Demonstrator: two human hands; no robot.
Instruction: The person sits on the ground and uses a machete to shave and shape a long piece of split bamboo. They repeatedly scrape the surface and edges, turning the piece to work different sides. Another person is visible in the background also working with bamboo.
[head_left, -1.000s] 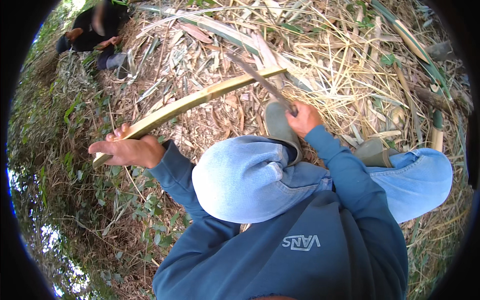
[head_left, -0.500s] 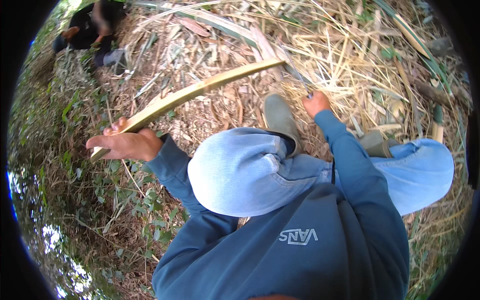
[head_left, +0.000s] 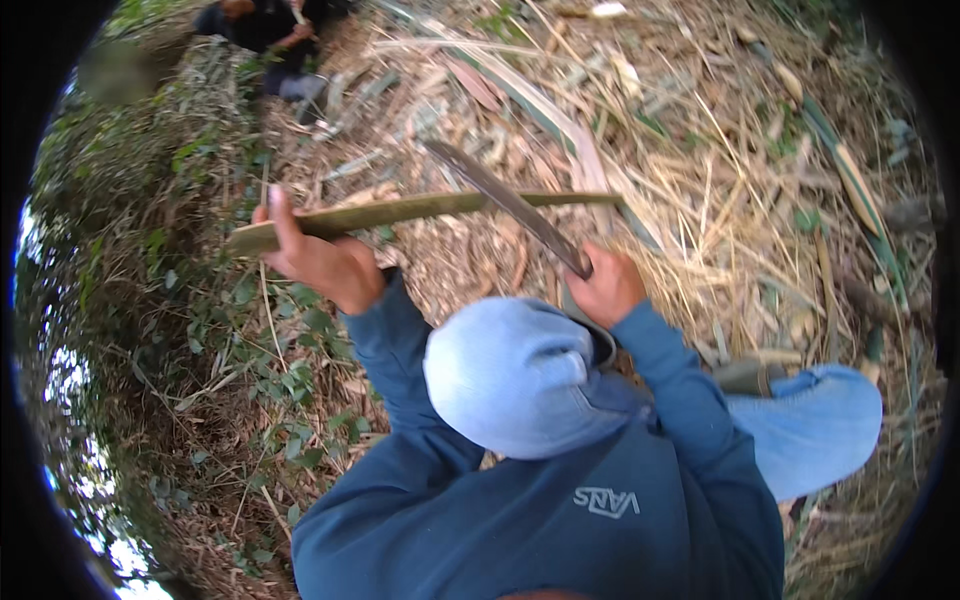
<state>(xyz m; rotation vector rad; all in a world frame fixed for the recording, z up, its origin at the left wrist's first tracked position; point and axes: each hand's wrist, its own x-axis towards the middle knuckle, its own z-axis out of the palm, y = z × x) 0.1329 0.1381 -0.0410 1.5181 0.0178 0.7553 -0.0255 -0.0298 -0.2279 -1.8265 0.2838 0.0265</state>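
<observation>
In my left hand (head_left: pixel 328 265) lies one end of a long bamboo strip (head_left: pixel 400 209), with the thumb over it and the other fingers partly hidden. Olive-brown and slightly curved, the strip reaches right across the space in front of my knees. My right hand (head_left: pixel 607 287) grips a machete (head_left: pixel 495 190), its handle hidden in the fist. The dark blade slants up and left, crossing above the strip in the picture. Whether blade and strip touch, I cannot tell.
Straw, shavings and split bamboo pieces cover the ground ahead. A long green bamboo strip (head_left: pixel 850 180) lies at right, another piece (head_left: pixel 530 95) farther ahead. Leafy plants (head_left: pixel 300 385) grow at left. At the far upper left another person (head_left: pixel 265 35) in dark clothes sits low.
The machete has swung up and left over the bamboo strip, its flat side now showing. My left hand and the strip have turned, showing a darker face. The whole view has shifted.
</observation>
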